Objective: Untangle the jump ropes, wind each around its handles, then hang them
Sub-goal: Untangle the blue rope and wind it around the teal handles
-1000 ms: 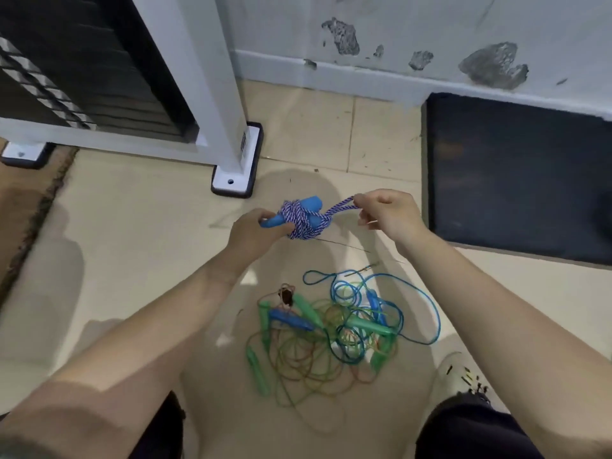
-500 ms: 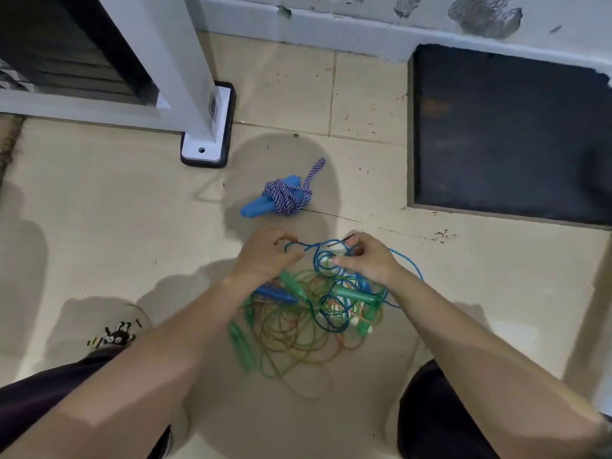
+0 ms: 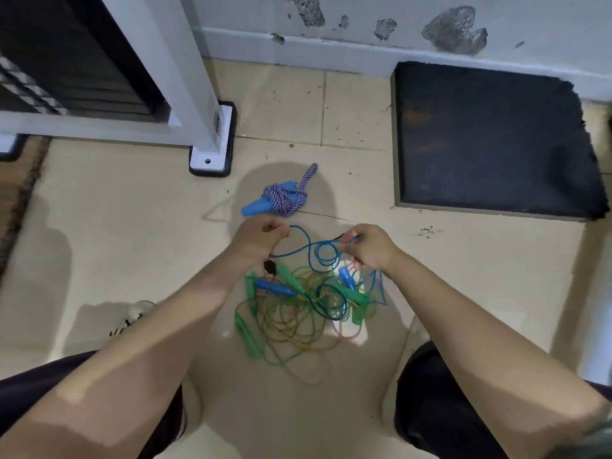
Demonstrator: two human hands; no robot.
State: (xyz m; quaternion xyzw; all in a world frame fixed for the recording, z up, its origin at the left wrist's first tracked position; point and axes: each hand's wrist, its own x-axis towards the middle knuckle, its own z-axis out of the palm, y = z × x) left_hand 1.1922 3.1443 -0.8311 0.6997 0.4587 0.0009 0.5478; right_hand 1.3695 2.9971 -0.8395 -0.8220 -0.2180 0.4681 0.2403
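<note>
- A thin blue jump rope (image 3: 306,248) was held up between both hands, its cord looping and curling in the gap between them just above the floor (image 3: 132,226).
- The left hand (image 3: 256,241) was curled around one stretch of that blue cord, fingers closed on it.
- The right hand (image 3: 369,248) was pinching another stretch of the same cord near its fingertips; further strands were seen trailing down below it.
- Directly beneath the hands, a tangled pile of jump ropes (image 3: 298,309) was left lying on the floor, with green, yellowish and blue cords crossed over one another.
- In that pile, several green handles (image 3: 246,336) and a blue handle (image 3: 271,288) were seen, all still caught among the cords.
- Beyond the hands, toward the wall, a wound rope (image 3: 281,198) with purple-and-white braided cord wrapped around light blue handles was laid on the floor, one short loop of cord sticking out from it.
- A white post (image 3: 185,77) on a black-edged foot was seen at the far left of the floor, and a dark mat (image 3: 490,137) at the far right, against the skirting of a scuffed wall (image 3: 397,14).
- Dark shorts and both bare forearms were seen at the near edge.
</note>
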